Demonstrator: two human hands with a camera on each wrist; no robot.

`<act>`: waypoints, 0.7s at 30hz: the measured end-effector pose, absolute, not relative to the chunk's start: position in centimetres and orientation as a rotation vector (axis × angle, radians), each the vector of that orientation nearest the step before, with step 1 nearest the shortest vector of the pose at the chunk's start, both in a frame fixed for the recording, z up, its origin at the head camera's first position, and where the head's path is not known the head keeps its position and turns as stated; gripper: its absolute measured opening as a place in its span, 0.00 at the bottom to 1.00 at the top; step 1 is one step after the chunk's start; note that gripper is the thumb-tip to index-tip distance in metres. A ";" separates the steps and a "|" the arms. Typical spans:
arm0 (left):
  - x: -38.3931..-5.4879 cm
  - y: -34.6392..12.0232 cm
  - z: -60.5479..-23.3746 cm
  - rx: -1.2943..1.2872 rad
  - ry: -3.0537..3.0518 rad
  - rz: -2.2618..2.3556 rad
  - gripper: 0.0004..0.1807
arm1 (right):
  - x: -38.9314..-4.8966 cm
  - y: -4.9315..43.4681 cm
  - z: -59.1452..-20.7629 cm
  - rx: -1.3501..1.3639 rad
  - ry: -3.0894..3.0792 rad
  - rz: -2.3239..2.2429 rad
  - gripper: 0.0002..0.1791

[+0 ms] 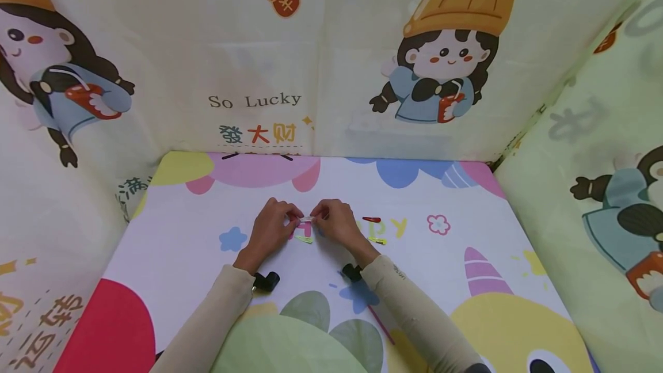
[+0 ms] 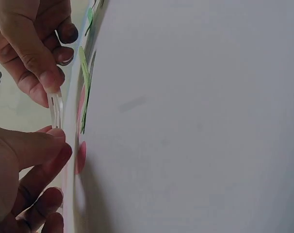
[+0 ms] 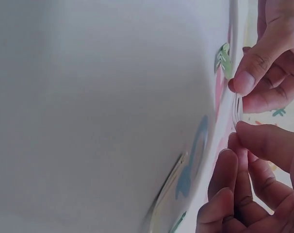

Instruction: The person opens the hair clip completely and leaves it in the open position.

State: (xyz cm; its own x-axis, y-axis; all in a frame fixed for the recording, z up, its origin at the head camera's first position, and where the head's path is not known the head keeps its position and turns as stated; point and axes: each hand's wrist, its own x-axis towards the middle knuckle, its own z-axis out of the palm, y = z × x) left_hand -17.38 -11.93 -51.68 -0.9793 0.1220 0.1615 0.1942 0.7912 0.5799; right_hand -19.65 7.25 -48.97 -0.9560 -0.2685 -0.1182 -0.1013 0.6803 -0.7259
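A white snap hair clip is stretched between the fingertips of both hands, just above the tabletop. My left hand pinches one end between thumb and fingers. The other end is pinched by my right hand. In the left wrist view the pale clip shows its slotted middle; its two ends are hidden under the fingers. Directly below the hands lies a green hair clip. To the right of my right hand are a red hair clip and, nearer to me, a yellow hair clip.
A printed cloth with cartoon shapes covers the table. Pale printed sheets rise as walls at the back and both sides. Beside the right forearm runs a thin dark red stick-like line. Each wrist carries a small black camera.
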 end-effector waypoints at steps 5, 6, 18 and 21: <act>-17.2 -12.0 -51.4 -0.225 -2.828 -1.062 0.07 | -19.5 7.6 -48.8 -0.268 2.632 -1.226 0.03; -17.2 -12.0 -51.3 -0.222 -2.821 -1.091 0.07 | -19.5 7.7 -48.7 -0.263 2.625 -1.243 0.03; -16.3 -12.6 -49.1 -0.128 -2.771 -1.475 0.08 | -19.2 8.6 -48.1 -0.314 2.567 -1.452 0.04; -16.1 -12.7 -48.9 -0.145 -2.723 -1.583 0.08 | -19.2 8.8 -48.1 -0.339 2.550 -1.499 0.04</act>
